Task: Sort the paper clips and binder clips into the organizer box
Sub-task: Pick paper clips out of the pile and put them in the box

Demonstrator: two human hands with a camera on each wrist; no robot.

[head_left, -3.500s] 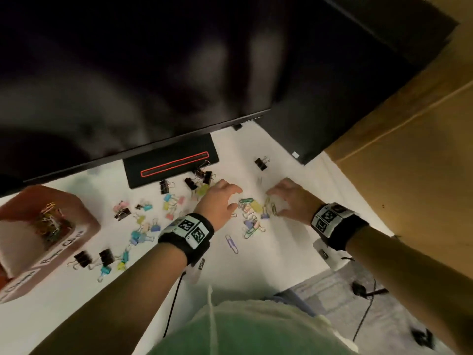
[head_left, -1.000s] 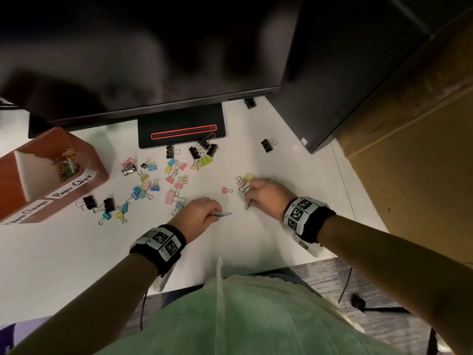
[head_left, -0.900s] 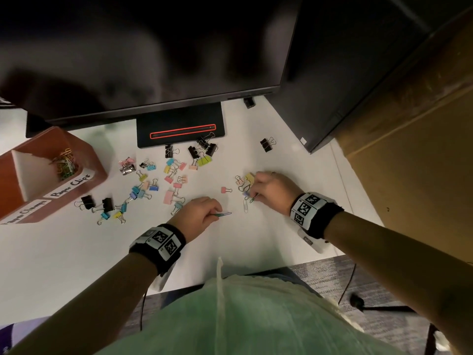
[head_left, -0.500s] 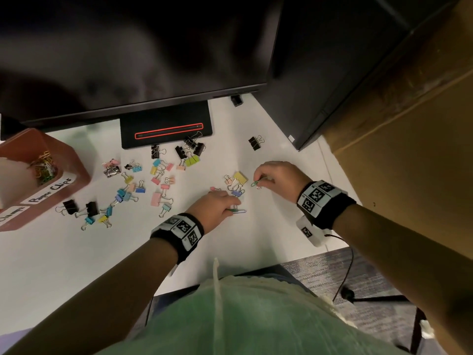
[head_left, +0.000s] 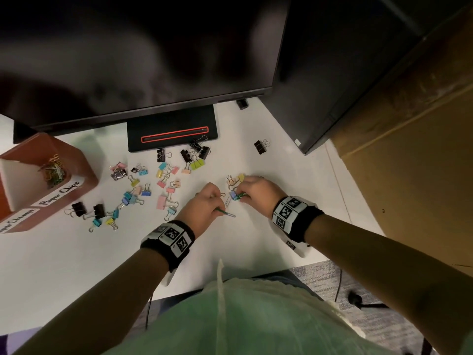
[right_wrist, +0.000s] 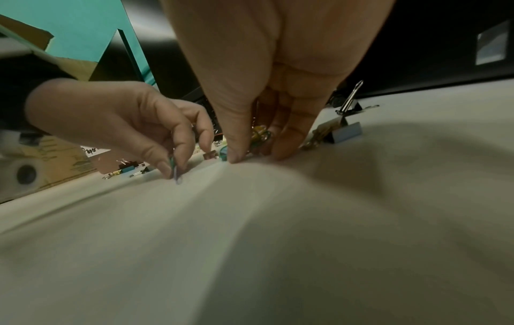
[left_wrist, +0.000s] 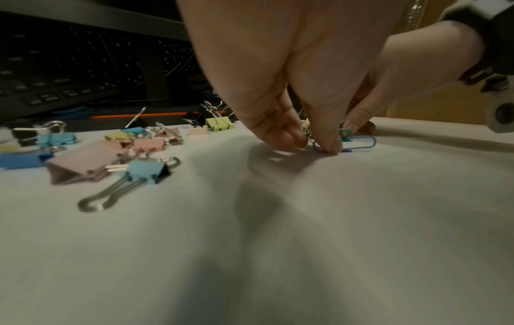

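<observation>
Both hands gathering paper clips from the desk

The left hand (head_left: 204, 206) pinches paper clips (head_left: 226, 213) between thumb and fingertips, low against the desk (head_left: 76, 265), apparently to slide the flat wire up. The right hand (head_left: 256, 192) pinches a green and yellow bunch (right_wrist: 260, 137) just beside it, probably collecting several for one trip. The organizer box (head_left: 84, 172) stands at the desk's left edge, well apart, its "Paper Clips" compartment already holding clips. Binder clips (head_left: 163, 183) lie scattered between box and hands, still unsorted.
</observation>
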